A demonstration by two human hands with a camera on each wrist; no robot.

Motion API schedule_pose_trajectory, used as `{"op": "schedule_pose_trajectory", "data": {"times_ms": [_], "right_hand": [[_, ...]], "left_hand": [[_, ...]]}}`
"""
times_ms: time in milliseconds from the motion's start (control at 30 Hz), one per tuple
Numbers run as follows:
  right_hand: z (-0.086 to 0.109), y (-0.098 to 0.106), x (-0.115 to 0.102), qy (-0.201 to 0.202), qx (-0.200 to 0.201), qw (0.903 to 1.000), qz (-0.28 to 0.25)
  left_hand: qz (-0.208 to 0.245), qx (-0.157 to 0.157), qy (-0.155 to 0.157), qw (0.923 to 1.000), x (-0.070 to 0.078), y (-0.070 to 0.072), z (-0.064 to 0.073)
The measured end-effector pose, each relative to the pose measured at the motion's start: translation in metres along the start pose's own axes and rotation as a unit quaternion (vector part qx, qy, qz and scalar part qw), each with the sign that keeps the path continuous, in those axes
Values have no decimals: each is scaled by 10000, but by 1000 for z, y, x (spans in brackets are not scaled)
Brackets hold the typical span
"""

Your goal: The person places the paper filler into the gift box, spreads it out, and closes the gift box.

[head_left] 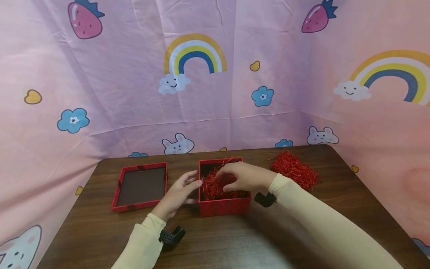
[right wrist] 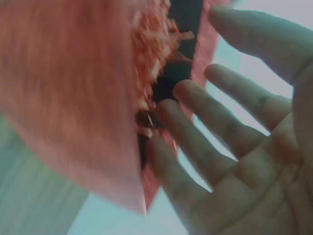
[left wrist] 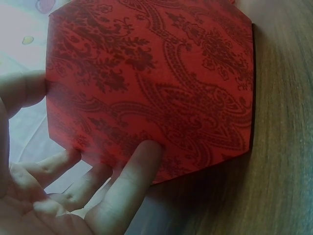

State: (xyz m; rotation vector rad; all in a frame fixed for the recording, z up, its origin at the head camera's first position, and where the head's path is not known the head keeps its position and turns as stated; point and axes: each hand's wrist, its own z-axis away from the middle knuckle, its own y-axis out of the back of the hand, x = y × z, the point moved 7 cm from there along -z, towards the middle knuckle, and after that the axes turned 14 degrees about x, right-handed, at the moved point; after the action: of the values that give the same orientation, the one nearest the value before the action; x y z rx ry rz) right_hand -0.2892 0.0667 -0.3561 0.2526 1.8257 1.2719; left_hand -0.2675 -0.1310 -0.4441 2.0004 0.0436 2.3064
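Note:
A red patterned box [head_left: 224, 207] with a dark inside stands uncovered at mid-table, partly filled with red shredded paper [head_left: 211, 189]. My left hand [head_left: 178, 194] rests its spread fingers against the box's left side; the left wrist view shows fingertips touching the paisley wall [left wrist: 156, 88]. Over the box's opening reaches my right hand [head_left: 243, 175], fingers loosely bent above the shreds. In the right wrist view the fingers [right wrist: 195, 132] are spread near the rim, and I see nothing held between them. That hand hides part of the box's inside in the head view.
The red-edged box lid [head_left: 142, 186] lies with its dark inside up at the left. A heap of red shredded paper [head_left: 295, 172] sits on the brown wooden table [head_left: 208, 243] at the right. A printed cloth [head_left: 134, 104] hangs behind and at both sides.

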Motion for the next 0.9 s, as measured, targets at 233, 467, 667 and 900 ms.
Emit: {"op": "schedule_pose_trajectory", "data": {"times_ms": [233, 467, 667, 900], "right_hand": [[12, 39, 17, -188, 708, 9969, 299], [5, 4, 13, -62, 205, 9985, 507], [-5, -33, 6, -198, -492, 9920, 1147], [-8, -49, 6, -179, -1079, 9865, 1220]], "left_hand": [[5, 37, 30, 10000, -3, -2, -3], [0, 38, 38, 10000, -3, -1, -2], [12, 52, 39, 10000, -4, -1, -2], [35, 80, 8, 10000, -7, 0, -5]]}}
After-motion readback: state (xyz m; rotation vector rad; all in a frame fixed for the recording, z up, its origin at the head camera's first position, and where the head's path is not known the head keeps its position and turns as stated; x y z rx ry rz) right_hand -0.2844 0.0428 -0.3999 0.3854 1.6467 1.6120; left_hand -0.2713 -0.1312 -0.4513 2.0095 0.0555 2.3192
